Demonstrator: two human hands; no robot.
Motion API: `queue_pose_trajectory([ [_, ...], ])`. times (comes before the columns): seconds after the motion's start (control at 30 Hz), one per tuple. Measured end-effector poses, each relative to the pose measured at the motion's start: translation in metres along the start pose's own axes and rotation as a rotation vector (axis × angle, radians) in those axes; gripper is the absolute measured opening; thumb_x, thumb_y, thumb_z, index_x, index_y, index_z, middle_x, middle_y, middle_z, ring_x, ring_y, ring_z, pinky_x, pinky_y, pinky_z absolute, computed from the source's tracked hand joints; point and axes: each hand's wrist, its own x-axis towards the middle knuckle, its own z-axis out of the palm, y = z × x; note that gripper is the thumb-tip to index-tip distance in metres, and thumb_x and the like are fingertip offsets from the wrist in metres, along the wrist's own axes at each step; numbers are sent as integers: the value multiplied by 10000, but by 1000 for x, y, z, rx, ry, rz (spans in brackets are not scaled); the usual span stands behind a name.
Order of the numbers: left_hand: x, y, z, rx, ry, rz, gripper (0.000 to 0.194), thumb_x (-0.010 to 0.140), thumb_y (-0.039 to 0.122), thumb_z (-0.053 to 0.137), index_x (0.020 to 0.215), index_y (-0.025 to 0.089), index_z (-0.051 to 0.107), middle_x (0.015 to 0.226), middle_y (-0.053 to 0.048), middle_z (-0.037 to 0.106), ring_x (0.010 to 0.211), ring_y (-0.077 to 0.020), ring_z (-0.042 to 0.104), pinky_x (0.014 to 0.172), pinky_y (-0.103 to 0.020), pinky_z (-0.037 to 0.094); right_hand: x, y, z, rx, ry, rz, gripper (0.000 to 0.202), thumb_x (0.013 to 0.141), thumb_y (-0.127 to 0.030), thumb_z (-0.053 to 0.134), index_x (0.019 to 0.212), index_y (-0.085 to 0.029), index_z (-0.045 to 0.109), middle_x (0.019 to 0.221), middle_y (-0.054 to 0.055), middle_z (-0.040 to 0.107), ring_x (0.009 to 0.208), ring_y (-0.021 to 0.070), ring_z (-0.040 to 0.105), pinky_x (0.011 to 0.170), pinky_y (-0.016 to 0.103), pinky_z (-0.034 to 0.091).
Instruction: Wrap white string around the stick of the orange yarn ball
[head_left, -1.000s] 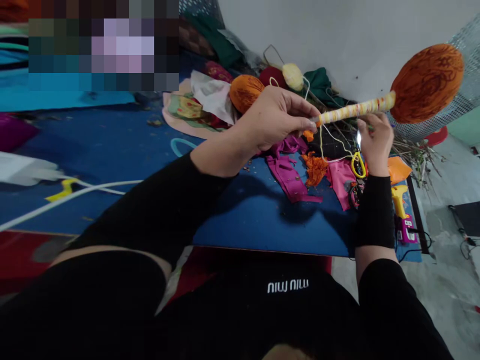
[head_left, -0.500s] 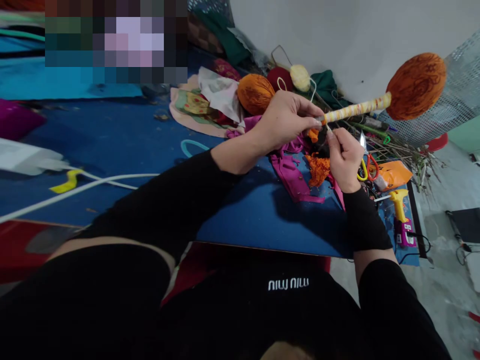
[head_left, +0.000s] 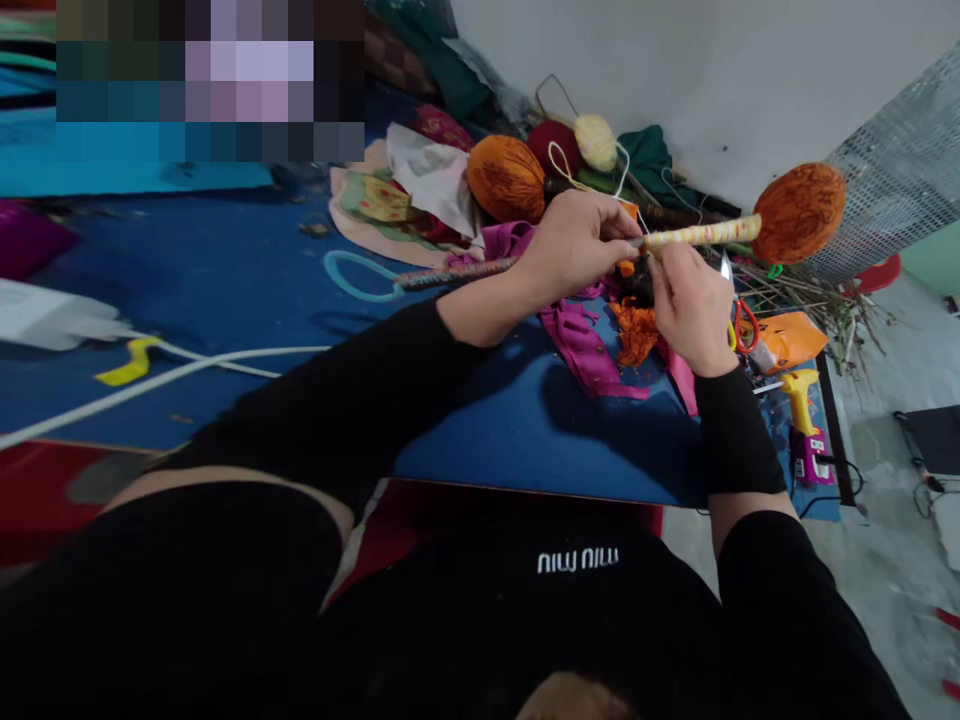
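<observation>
My left hand (head_left: pixel 581 235) is closed round a thin stick, pinching it at the end of its pale yellow yarn wrapping (head_left: pixel 701 235). An orange cloth-covered ball (head_left: pixel 799 212) forms the stick's right end. To the left, past my wrist, runs a patterned rod (head_left: pixel 457 272) with a light blue loop (head_left: pixel 360 292) at its tip; whether it is the same stick is hidden by my hand. My right hand (head_left: pixel 690 300) is pinched just under the wrapping, on the yarn strand, which its fingers mostly cover. A pale yellow yarn ball (head_left: pixel 596 142) lies behind.
A second orange ball (head_left: pixel 506 178) and magenta cloth strips (head_left: pixel 589 350) lie around my hands. Scissors (head_left: pixel 744 325), an orange packet (head_left: pixel 787 340) and a yellow glue gun (head_left: pixel 801 400) are at the right of the blue table (head_left: pixel 480 430). White cables (head_left: pixel 172 372) cross the left.
The stick's ball end has swung lower and left. My right hand has turned and risen closer to the wrapping. The patterned rod now shows left of my left wrist.
</observation>
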Motion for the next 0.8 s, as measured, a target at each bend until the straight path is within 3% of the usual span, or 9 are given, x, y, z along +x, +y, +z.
queue_pose_trajectory([
  [0.17,-7,4,3,97,-29,22,180,814,177,736,959,218,835,966,-39,861,914,-230,798,880,-352,612,4,4,-15,-178,20,-13,431,1182,-448,328,1037,-244,679,969,57,705,799,173,627,664,327,430],
  [0.33,-19,16,5,232,-84,75,176,911,253,717,1025,215,845,1077,-80,865,965,-267,794,881,-403,575,7,3,-15,-231,65,5,553,1183,-517,278,1060,-262,753,945,52,704,801,176,634,645,343,415],
  [0.47,-24,20,6,363,-111,90,243,953,275,663,1098,231,853,1090,-108,857,986,-313,793,875,-440,553,10,4,-16,-140,-30,150,453,1163,-536,348,1065,-328,738,1027,59,724,883,200,645,721,371,477],
  [0.6,-26,13,10,388,-85,147,236,903,200,690,1070,261,846,1004,-73,849,1006,-311,792,904,-406,558,13,6,-17,13,-21,224,462,1112,-667,390,940,-367,695,988,56,703,870,229,613,718,416,463],
  [0.8,-29,4,13,342,-106,226,164,929,270,705,1051,272,815,959,-55,826,1082,-300,773,969,-379,550,15,9,-17,143,-100,328,539,1050,-783,427,840,-339,649,963,66,666,927,264,589,822,447,459],
])
